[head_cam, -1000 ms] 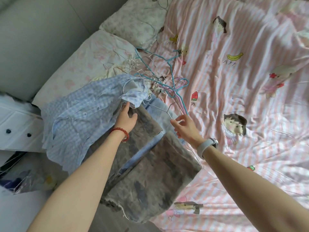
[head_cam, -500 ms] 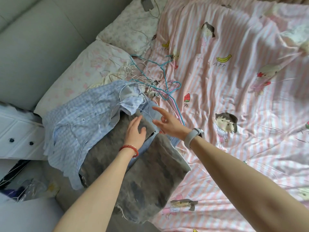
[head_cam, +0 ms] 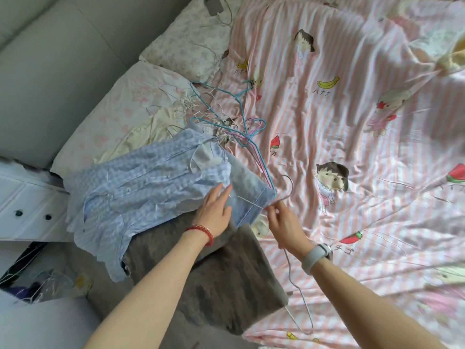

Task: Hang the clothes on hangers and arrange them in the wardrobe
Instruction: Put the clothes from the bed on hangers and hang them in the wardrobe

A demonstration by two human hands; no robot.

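A light blue checked shirt (head_cam: 141, 195) lies crumpled on the bed's near left side, over a pair of blue jeans (head_cam: 249, 197) and a grey garment (head_cam: 226, 280). My left hand (head_cam: 214, 212) rests flat with straight fingers on the shirt's edge and the jeans. My right hand (head_cam: 284, 222) pinches a thin grey wire hanger (head_cam: 289, 187) just right of the jeans; its hook curves up above my fingers and its wire runs down past my wrist. A tangled pile of blue, pink and white wire hangers (head_cam: 226, 122) lies beyond the shirt.
The bed carries a pink striped cartoon sheet (head_cam: 352, 147) and two floral pillows (head_cam: 120, 114) by a grey headboard (head_cam: 50, 59). A phone (head_cam: 214, 5) with a cable lies on the far pillow. A white drawer unit (head_cam: 25, 205) stands left of the bed.
My right hand has pulled a wire hanger out of the pile toward me and now pinches it. My left hand has moved right, flat onto the jeans. The camera has shifted.
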